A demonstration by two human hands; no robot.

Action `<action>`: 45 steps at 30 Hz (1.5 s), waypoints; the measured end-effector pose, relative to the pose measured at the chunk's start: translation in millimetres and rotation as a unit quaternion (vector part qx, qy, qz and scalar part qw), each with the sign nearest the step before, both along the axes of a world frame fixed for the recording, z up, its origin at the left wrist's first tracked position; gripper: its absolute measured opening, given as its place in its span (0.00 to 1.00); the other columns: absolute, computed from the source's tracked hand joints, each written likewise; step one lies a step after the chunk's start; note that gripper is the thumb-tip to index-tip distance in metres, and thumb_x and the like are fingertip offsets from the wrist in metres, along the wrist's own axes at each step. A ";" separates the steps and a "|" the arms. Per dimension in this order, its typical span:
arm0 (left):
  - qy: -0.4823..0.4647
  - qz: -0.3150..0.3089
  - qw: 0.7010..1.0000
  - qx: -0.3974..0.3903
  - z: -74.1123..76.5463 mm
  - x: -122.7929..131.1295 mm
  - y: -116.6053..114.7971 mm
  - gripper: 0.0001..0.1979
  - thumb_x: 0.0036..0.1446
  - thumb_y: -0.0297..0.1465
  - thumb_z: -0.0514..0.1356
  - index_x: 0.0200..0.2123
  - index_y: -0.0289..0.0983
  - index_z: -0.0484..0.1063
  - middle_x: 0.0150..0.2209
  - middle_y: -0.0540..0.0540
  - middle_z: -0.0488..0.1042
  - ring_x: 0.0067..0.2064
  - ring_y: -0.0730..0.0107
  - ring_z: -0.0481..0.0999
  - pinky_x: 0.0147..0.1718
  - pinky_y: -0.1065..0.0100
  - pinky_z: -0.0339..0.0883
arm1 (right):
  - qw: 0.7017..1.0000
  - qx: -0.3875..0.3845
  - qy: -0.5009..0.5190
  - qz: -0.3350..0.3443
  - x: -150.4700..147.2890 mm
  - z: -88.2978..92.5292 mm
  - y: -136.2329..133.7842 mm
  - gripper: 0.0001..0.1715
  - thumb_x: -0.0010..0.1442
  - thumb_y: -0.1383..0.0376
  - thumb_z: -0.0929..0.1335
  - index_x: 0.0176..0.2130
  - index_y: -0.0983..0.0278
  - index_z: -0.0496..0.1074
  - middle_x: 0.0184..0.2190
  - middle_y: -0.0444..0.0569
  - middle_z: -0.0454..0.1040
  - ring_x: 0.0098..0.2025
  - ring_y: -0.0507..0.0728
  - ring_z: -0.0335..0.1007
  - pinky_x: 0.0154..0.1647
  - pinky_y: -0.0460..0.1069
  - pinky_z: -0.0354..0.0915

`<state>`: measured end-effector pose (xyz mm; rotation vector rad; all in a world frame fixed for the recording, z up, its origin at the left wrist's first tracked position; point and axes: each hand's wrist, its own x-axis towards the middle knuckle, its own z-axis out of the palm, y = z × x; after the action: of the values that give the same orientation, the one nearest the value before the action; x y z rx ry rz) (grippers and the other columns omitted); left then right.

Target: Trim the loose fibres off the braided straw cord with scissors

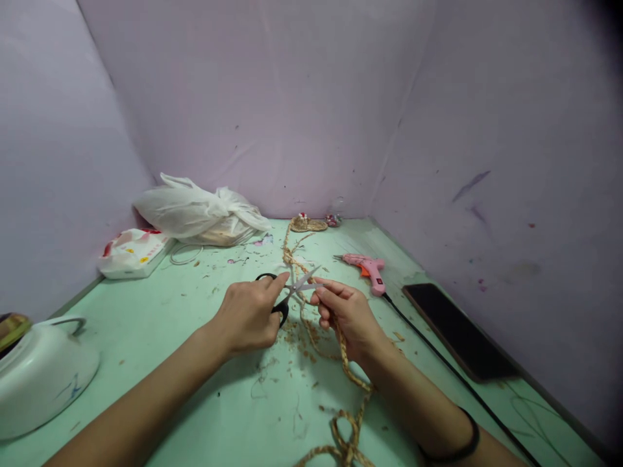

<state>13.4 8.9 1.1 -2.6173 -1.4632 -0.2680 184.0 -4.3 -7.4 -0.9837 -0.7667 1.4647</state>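
Note:
My left hand (250,314) is closed on the black handles of a pair of scissors (294,290), whose blades are parted and point right. My right hand (345,312) pinches a braided jute rope (348,370) right at the blades. The rope runs from a small woven piece (307,224) at the back wall, through my right hand, and down to loose loops (343,441) at the near edge. Fibre scraps lie under the hands on the green table (160,318).
A pink glue gun (367,268) with a black cord (452,370) lies to the right, beside a dark phone (457,331). A white plastic bag (199,214) and a printed packet (132,251) sit back left. A white pot (41,373) stands near left.

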 end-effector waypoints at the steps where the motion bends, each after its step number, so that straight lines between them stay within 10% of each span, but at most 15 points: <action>1: 0.015 0.005 1.000 0.006 -0.7 2.1 -1.3 0.31 0.46 0.30 0.50 0.57 0.36 0.53 0.39 0.42 0.72 0.36 0.59 0.73 0.31 0.64 0.63 | 1.000 0.001 -0.005 -0.001 -0.9 0.4 -0.5 0.16 0.41 0.67 0.71 0.33 0.69 0.71 0.18 0.42 0.69 0.14 0.44 0.54 0.11 0.40 0.57; 11: 0.029 0.011 0.999 -0.022 -1.2 0.7 1.7 0.31 0.45 0.26 0.50 0.56 0.40 0.54 0.38 0.44 0.74 0.36 0.60 0.74 0.29 0.66 0.61 | 0.998 0.035 -0.046 0.008 -3.1 2.4 -3.6 0.11 0.40 0.64 0.71 0.27 0.68 0.71 0.19 0.42 0.70 0.14 0.44 0.56 0.14 0.43 0.63; 17: -0.135 -0.028 0.986 -0.097 -3.4 -0.8 6.0 0.21 0.46 0.24 0.49 0.44 0.44 0.67 0.27 0.51 0.74 0.29 0.68 0.73 0.26 0.71 0.60 | 1.000 0.012 -0.003 0.005 -0.1 1.6 -2.0 0.13 0.42 0.67 0.70 0.32 0.68 0.71 0.19 0.42 0.69 0.15 0.44 0.55 0.14 0.42 0.61; 25: -0.531 0.104 0.791 -0.285 10.7 4.3 12.1 0.18 0.40 0.31 0.61 0.38 0.33 0.67 0.18 0.54 0.68 0.20 0.73 0.70 0.20 0.72 0.62 | 0.993 -0.060 0.078 0.059 3.0 -4.5 3.0 0.12 0.44 0.73 0.68 0.34 0.67 0.70 0.19 0.40 0.68 0.14 0.43 0.53 0.12 0.38 0.57; 45: -0.690 0.185 0.623 -0.319 -2.0 10.0 16.4 0.22 0.37 0.30 0.62 0.40 0.32 0.64 0.24 0.47 0.73 0.18 0.78 0.68 0.14 0.78 0.47 | 0.983 -0.080 -0.059 0.155 -12.6 -11.6 -10.8 0.12 0.40 0.67 0.69 0.29 0.66 0.64 0.21 0.45 0.71 0.17 0.47 0.62 0.18 0.43 0.61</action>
<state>23.4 25.2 -0.8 -2.1276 -2.7803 -2.5257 171.4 -15.2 -19.0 -1.1162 -0.9314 1.7713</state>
